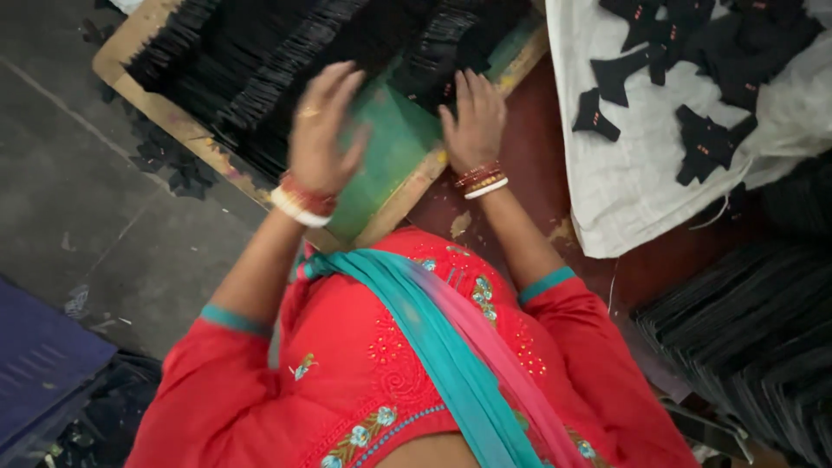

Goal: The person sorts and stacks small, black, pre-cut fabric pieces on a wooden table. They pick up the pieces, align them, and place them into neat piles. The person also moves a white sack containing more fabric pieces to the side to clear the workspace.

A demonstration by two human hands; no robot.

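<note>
Working across the green-topped board (390, 160), best to keep both palms flat and press evenly, so the rows of stacked black pieces (260, 61) on its far half stay in line. Left hand (322, 130) lifted above the board's near edge, fingers spread, holding nothing; right hand (472, 117) flat on the board, fingertips touching the nearest black stack (433, 56), gripping nothing. Beyond the board's right edge, a white sack (624, 173) bearing loose black cut-outs (706, 143).
</note>
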